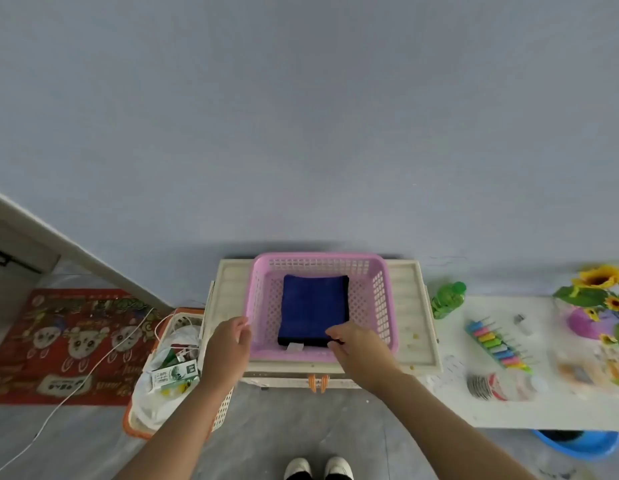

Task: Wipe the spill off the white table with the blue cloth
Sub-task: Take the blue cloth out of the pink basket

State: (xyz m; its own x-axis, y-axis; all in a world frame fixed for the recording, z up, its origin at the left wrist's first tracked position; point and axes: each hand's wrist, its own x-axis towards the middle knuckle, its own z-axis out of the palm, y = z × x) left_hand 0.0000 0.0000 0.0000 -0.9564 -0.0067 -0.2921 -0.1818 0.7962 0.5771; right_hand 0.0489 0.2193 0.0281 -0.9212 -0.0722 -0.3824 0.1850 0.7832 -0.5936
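Note:
A folded dark blue cloth lies flat inside a pink plastic basket, which stands on a cream tray-like table. My right hand reaches into the basket and pinches the cloth's near right corner. My left hand rests against the basket's left rim with its fingers curled on the edge. Yellowish crumbs or drops dot the table to the right of the basket. A white table stands further right.
On the white table are a green bottle, a row of coloured pens, a small vial, a wire scourer and a sunflower vase. A bin basket with a bag stands left; a blue basin sits below.

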